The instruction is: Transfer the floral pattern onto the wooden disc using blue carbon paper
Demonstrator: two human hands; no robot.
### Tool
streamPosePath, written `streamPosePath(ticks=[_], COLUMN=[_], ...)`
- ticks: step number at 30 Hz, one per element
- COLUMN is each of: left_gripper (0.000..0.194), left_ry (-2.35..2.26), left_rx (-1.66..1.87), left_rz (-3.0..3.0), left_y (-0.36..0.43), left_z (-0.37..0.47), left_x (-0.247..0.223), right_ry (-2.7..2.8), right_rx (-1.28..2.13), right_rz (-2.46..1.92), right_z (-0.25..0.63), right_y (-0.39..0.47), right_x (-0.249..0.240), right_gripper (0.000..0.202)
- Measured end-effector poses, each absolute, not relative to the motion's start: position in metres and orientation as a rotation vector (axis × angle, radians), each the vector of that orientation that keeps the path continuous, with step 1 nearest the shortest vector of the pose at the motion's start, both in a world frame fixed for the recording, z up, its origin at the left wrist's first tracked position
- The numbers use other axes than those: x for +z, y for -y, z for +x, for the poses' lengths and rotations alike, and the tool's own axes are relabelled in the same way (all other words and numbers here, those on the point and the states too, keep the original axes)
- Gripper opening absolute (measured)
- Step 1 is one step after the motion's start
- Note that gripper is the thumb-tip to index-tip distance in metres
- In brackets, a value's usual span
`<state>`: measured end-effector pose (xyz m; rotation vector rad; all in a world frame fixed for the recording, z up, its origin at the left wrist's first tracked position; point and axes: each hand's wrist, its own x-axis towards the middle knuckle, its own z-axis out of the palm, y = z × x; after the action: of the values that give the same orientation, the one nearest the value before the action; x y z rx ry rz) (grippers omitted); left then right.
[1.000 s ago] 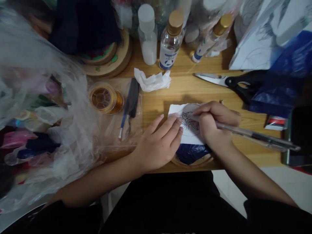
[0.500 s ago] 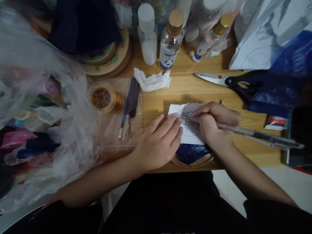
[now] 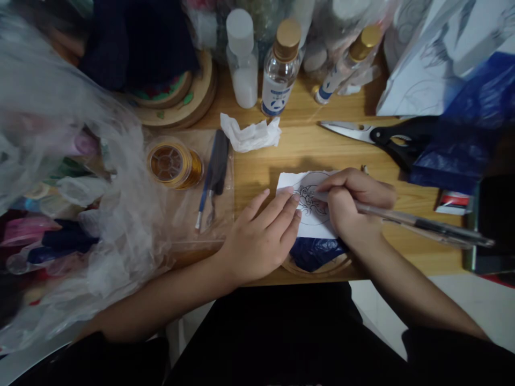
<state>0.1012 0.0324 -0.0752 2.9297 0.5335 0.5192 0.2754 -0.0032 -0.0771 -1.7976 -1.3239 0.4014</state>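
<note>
My right hand (image 3: 356, 206) is closed around a pen (image 3: 422, 222), its tip on a line drawing inside a circle on white paper (image 3: 317, 228). Flat on the paper's left edge lies my left hand (image 3: 265, 236), fingers stretched out and slightly apart, holding nothing. Beneath the paper, a crumpled dark blue plastic sheet (image 3: 311, 253) shows at its lower side. It rests over a round wooden piece (image 3: 333, 267), mostly hidden.
Left of the hands are a gold wire spool (image 3: 169, 163) and a brush (image 3: 205, 190) on a clear bag. Scissors (image 3: 374, 134), crumpled tissue (image 3: 251, 135) and a bottle (image 3: 279, 75) stand or lie behind. A heaped plastic bag (image 3: 116, 230) covers the left side.
The pen's rear end has swung slightly to the left and down. My left hand keeps its place on the paper. The whole view has shifted very slightly.
</note>
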Motion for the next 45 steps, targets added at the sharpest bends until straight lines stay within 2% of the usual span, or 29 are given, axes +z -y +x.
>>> streamPosePath(ticks=[30,38,45], left_gripper=[0.019,0.019,0.02], left_ry=[-0.524,-0.539,-0.535], left_rx=[0.489,0.484,0.478], left_rz=[2.94,2.952,2.95], left_y=[-0.033,-0.033,-0.033], left_z=[0.101,0.101,0.101], left_x=[-0.073,-0.074,-0.073], right_ry=[1.392,1.022,1.264], right_rx=[0.448,0.424,0.39], right_rz=[-1.762,-1.727,-1.801], right_z=[0.277,0.283,0.28], right_y=[0.0,0.01,0.004], right_x=[-0.074,-0.089,-0.078], right_gripper=[0.02,0.021,0.021])
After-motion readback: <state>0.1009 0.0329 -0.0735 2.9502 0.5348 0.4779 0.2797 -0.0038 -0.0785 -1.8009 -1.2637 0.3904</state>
